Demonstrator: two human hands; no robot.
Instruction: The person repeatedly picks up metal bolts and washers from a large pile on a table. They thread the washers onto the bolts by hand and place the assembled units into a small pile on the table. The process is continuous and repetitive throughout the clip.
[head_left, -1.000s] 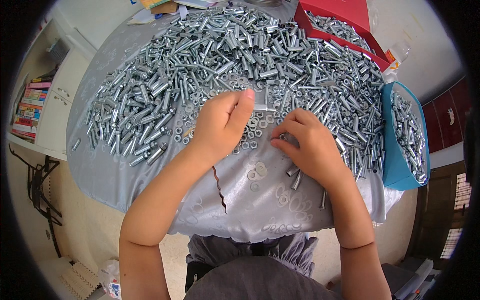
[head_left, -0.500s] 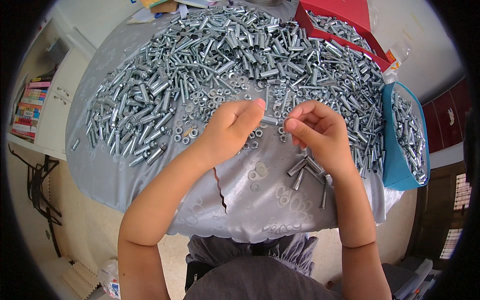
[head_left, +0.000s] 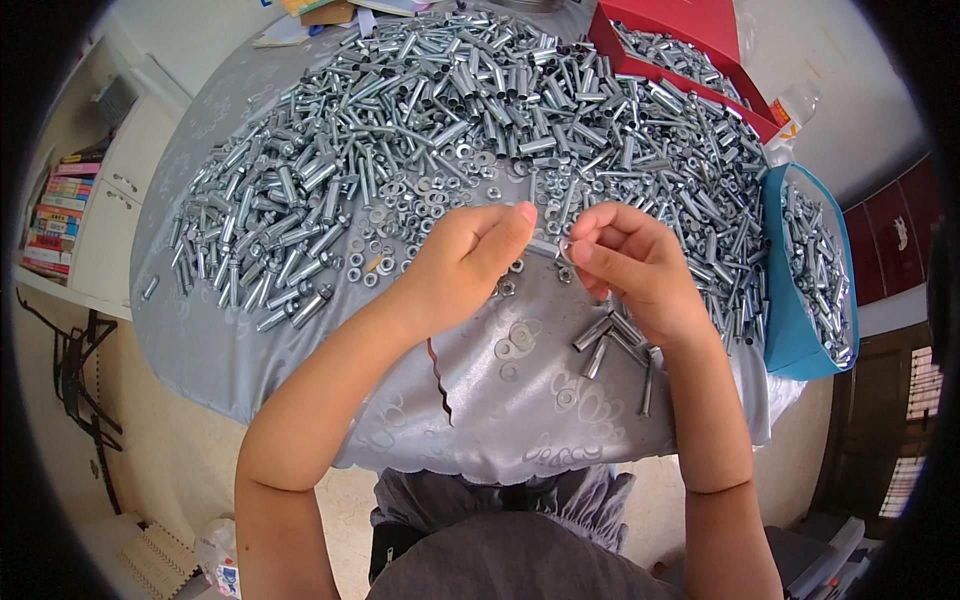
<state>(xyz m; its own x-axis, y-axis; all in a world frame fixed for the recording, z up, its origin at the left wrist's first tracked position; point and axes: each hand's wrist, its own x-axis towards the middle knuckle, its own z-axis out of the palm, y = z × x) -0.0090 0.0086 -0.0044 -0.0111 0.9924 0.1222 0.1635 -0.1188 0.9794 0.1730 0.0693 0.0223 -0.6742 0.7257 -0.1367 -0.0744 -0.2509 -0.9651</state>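
Metal rod (head_left: 543, 247), smooth, shiny, bolt-like, sticks out of left hand (head_left: 465, 255), over the middle of the counter (head_left: 190, 340), nearer its front edge. Left hand wrapped round it, thumb on top. Right hand (head_left: 645, 270): thumb and forefinger pinched on a small round metal piece (head_left: 567, 251) at the rod's tip; nut or washer, cannot tell; other fingers curled.

Below the hands, toward front edge: thin flat washers (head_left: 517, 340), partly overlapping. Under right hand: a few hollow cylindrical sleeves (head_left: 596, 357), plus a slim bolt (head_left: 648, 388) pointing at front edge. Behind left hand, hex nuts (head_left: 356, 275).

Counter covering is grey, satiny, with ring patterns and a wavy dark line (head_left: 439, 385) running toward front edge. Big heap of glossy tubes (head_left: 480, 85) across the back; thicker fasteners (head_left: 275, 235) piled toward left edge. Blue box (head_left: 780, 250) at right edge, red box (head_left: 690, 25) at back right corner, both with metal parts inside.
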